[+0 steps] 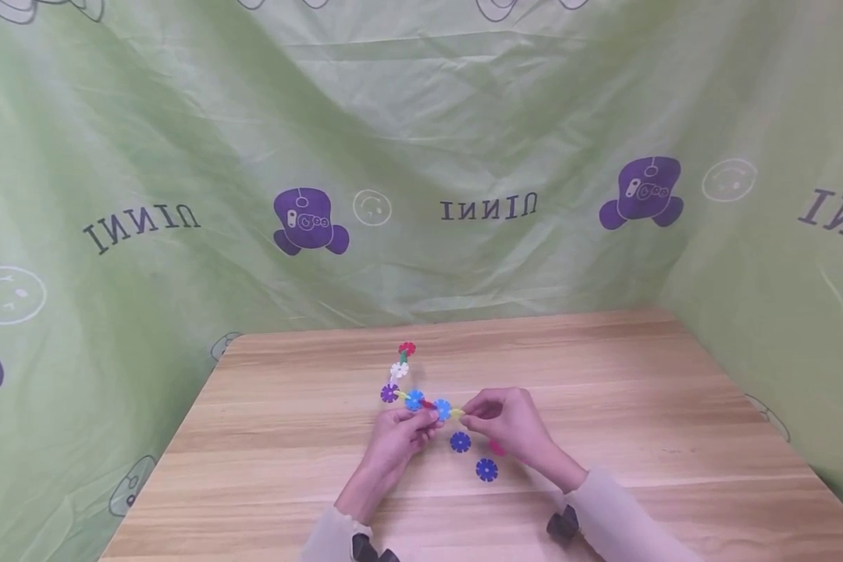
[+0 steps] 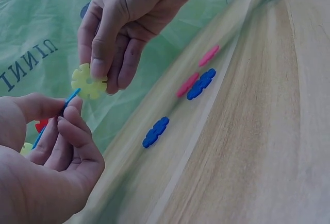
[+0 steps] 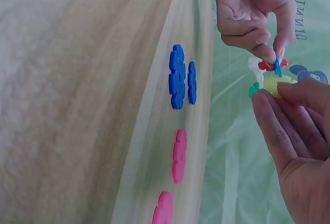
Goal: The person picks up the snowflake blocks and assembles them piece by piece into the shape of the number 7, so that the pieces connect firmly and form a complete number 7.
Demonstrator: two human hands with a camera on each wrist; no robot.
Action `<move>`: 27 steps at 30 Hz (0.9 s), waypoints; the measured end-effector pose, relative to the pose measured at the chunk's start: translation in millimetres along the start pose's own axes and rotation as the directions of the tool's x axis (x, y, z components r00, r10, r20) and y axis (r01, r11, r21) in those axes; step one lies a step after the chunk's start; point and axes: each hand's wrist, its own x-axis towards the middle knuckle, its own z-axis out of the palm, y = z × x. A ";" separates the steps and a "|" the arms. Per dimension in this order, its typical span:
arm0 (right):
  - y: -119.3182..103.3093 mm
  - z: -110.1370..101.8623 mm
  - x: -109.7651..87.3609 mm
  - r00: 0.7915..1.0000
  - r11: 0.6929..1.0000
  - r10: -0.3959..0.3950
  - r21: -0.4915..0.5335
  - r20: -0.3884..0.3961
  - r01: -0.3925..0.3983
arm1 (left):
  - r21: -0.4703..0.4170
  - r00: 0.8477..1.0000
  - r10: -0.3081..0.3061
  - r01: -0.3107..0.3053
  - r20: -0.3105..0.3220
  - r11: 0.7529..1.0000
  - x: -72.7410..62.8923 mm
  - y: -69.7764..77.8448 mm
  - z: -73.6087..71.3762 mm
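Note:
A chain of notched plastic snowflake discs stretches above the table in the head view, from a red disc (image 1: 407, 349) through a white disc (image 1: 399, 370) and a purple disc (image 1: 389, 393) to a light blue disc (image 1: 442, 410). My left hand (image 1: 399, 439) pinches the chain at that light blue disc, which shows edge-on between thumb and fingertips in the left wrist view. Between thumb and fingers, my right hand (image 1: 511, 425) holds a yellow disc (image 2: 85, 85). The yellow disc's rim meets the edge of the light blue disc (image 3: 278, 67).
Two dark blue discs (image 1: 486, 470) lie loose on the wooden table (image 1: 274, 468), below the hands in the head view. Beside them are two pink discs (image 2: 209, 55), partly hidden by the right hand in the head view. Green printed cloth (image 1: 421, 257) hangs behind the table.

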 end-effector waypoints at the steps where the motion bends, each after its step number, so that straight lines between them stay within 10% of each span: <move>1: -0.2 0.7 0.0 1.000 1.000 -0.007 -0.010 -0.001 0.007 | -0.004 1.000 0.001 -0.001 0.002 1.000 -0.2 -0.1 0.2; 27: -0.3 12.7 -4.2 0.996 0.996 -0.053 -0.070 -0.066 0.049 | -0.088 1.000 0.018 -0.018 0.002 0.996 -4.8 -5.8 3.5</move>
